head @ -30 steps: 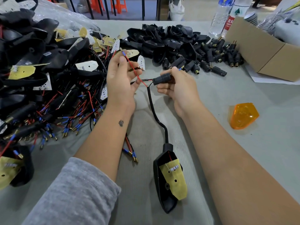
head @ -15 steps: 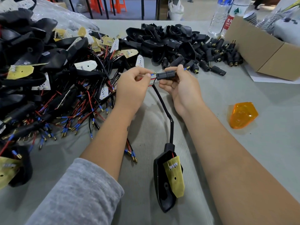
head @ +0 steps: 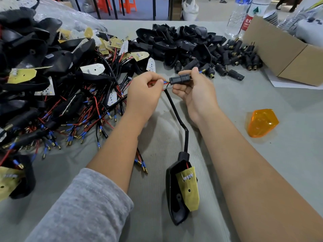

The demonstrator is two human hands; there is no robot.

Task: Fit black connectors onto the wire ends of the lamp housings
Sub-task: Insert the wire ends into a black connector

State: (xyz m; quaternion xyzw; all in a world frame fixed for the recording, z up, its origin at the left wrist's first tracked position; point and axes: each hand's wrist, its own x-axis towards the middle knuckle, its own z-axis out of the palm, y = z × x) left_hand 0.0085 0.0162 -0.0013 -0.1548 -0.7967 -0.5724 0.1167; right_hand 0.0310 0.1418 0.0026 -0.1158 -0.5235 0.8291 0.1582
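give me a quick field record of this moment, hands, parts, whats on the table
left hand: pinches red wire at connector's mouth
right hand: grips black connector
lamp housing: lies on table, black cable runs up to hands
wired housings pile: left
loose connectors: far right of hands
orange lens: right, apart
cardboard box: far right

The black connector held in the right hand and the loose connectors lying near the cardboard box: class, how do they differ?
The held connector is off the table, gripped by the right hand; the loose connectors lie in a heap on the table. The held connector has a wire terminal at its end, pinched by the left hand; the loose connectors show none. Both are black.
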